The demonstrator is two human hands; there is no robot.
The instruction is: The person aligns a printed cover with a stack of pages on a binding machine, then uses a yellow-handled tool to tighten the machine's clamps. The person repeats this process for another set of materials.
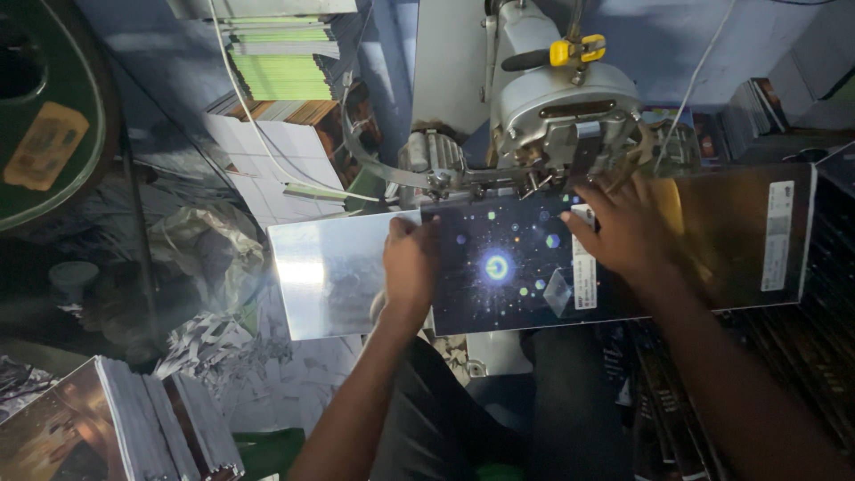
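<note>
Dim room; blue wall (695, 44) ahead of me. Green-edged paper stacks (280, 67) upper left, paper scraps (267, 392) on floor.

Single head-worn view, aimed steeply down from above. Left hand (408, 267) and right hand (623, 233) are framed near, mid-picture. Machine head (563, 98) is seen just beyond the hands.
</note>
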